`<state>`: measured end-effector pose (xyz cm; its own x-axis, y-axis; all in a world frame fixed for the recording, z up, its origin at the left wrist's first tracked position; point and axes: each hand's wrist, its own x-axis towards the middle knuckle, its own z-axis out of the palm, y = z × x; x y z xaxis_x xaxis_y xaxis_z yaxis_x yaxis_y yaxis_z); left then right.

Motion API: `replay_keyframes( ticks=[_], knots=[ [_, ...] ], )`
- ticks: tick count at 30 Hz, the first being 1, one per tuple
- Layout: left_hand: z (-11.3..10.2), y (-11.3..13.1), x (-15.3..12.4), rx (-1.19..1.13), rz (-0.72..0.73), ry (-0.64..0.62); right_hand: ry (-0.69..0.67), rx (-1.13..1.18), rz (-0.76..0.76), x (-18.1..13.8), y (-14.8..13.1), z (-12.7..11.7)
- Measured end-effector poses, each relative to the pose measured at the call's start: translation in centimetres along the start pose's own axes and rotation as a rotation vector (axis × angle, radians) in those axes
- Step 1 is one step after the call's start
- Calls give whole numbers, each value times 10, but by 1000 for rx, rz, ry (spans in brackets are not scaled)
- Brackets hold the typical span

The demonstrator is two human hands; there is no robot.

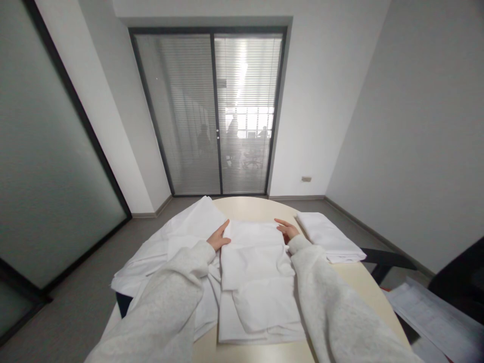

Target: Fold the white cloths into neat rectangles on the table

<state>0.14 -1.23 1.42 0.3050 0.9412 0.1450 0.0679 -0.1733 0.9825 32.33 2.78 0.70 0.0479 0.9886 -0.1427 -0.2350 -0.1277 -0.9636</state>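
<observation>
Flattening white cloth (257, 272), both hands

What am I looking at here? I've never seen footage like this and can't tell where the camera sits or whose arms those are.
There is one picture, taken by a camera worn on a person's head, looking forward and down. So the two arms in light grey sleeves belong to the wearer. No machine is involved, only bare hands.

The left hand and right hand rest flat, fingers spread, on the far corners of a white cloth lying partly folded on a round, pale table. Neither hand grips anything; they only press on it.

To the left lies a loose heap of white fabric. To the right sits a neatly folded white cloth. Behind the table are glass doors with blinds.
</observation>
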Motion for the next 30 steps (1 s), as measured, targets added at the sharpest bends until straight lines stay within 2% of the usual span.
replay_keyframes(
  ticks=[3, 7, 13, 17, 20, 24, 30],
  knots=[
    [1, 2, -1, -34, -5, 14, 16, -16, -5, -2, -3, 3],
    [4, 4, 0, -72, -18, 37, 81, -97, -117, -1, -3, 7],
    [3, -1, 5, -123, 29, 70, 80, -82, -151, 0, -3, 8],
    [-3, -10, 9, -103, 14, 155, 10, -34, -142, -6, -7, -5],
    [-7, -16, 11, -33, -16, 213, -29, -142, -21, -12, -13, -10],
    [-8, -16, 9, -25, -7, 254, -81, -327, 88, -23, -21, 0],
    [-4, -7, 6, -53, -37, 310, -289, -392, 72, -24, -16, 11]
  ],
)
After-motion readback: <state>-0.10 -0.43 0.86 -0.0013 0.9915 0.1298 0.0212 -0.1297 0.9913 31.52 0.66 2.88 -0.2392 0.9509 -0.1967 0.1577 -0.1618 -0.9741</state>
